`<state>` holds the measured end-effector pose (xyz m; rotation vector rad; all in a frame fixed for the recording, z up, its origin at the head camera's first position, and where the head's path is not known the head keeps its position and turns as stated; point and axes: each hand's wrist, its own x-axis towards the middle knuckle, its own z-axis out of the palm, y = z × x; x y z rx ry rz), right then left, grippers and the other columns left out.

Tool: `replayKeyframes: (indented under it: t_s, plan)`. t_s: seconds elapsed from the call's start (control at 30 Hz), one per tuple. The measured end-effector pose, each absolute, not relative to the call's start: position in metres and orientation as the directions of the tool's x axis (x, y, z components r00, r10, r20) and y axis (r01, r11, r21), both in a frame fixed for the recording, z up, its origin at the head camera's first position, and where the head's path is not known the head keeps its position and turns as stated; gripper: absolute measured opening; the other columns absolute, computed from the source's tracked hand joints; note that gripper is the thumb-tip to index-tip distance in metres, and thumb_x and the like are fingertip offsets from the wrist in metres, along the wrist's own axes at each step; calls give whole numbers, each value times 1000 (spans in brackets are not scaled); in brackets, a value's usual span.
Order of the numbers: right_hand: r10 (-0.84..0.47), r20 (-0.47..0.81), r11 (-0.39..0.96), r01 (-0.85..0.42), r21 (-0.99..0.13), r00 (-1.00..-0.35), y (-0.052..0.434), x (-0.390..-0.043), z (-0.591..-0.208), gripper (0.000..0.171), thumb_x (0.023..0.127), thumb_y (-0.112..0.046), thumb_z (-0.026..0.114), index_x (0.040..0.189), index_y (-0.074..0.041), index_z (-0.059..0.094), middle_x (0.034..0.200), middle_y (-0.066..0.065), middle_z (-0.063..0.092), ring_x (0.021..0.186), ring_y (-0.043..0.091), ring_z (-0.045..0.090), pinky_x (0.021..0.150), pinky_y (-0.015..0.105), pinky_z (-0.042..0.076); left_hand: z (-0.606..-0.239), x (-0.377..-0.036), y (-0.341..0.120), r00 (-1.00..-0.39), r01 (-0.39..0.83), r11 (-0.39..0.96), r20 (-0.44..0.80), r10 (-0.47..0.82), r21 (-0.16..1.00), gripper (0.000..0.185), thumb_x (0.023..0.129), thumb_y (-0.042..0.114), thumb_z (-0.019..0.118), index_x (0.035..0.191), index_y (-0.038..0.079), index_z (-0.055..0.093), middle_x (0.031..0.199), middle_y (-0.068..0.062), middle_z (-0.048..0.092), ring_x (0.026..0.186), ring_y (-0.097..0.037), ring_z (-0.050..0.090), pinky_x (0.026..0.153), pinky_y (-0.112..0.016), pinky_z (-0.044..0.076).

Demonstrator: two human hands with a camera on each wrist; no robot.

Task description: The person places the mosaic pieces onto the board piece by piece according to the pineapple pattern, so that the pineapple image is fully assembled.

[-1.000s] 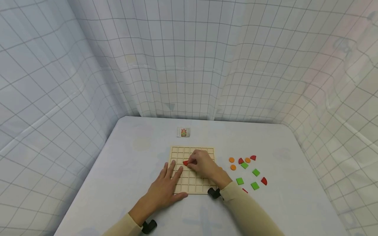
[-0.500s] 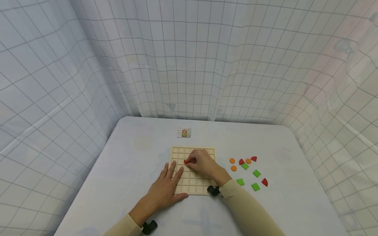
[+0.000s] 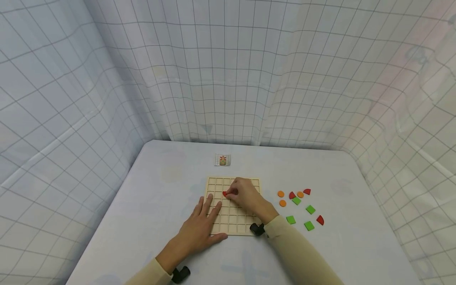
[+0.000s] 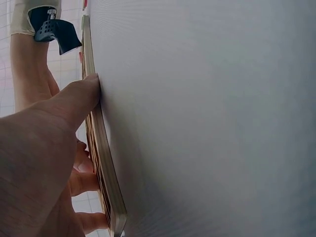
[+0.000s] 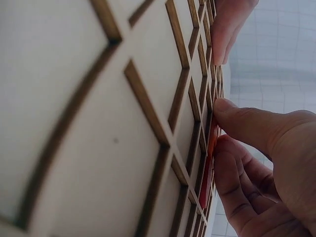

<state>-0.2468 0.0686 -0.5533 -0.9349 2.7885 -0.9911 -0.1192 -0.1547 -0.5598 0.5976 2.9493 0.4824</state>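
A wooden grid board (image 3: 233,227) lies flat on the table, divided by raised strips into square cells. My right hand (image 3: 246,196) is over its upper middle, thumb and fingers pinching a red quarter-circle tile (image 3: 225,194) down at the cells. Seen from the right wrist, red (image 5: 205,185) shows below the fingertips and orange-red between thumb and finger; I cannot tell whether that is one piece or two. With fingers spread, my left hand (image 3: 199,229) rests on the board's left side. In the left wrist view its thumb (image 4: 81,98) presses the board's near edge.
Loose tiles lie right of the board: orange discs (image 3: 282,203), green squares (image 3: 310,209) and red quarter-circles (image 3: 320,220). A small picture card (image 3: 222,160) with a gridded pattern lies behind the board. White gridded curtains (image 3: 228,79) surround the table.
My right hand has shifted slightly away from me with the red tile, and less of the tile shows. A red piece beside the right sleeve is now hidden. My left hand stays put.
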Motion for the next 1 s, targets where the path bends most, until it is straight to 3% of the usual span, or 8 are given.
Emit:
replayKeyframes:
  t_s: [0.4,0.8,1.0]
  plan:
    - [-563,189,604,-556,-571,-805,73,-247,-551,5,103,-10,90,105,-6,94,110,8,80,100,19,76,83,26,63,-562,-120,-155,-921,355,882,-49,387,309,105,102,71,80,180,11,44,191,-31,25,174,-65,29,126,-71,55]
    - [-497,186,634,-501,-589,-848,98,-244,-546,10,105,-13,88,112,-7,92,110,7,79,83,7,62,72,21,55,-554,-126,-160,-914,333,866,-99,394,372,107,99,67,86,181,13,44,193,-27,24,178,-60,23,134,-72,46]
    - [-448,217,653,-483,-584,-867,124,-241,-546,11,104,-10,89,113,-5,92,107,8,79,82,9,64,71,22,55,-552,-126,-162,-908,341,857,-101,407,387,105,100,63,87,181,13,44,193,-26,24,180,-56,20,135,-72,45]
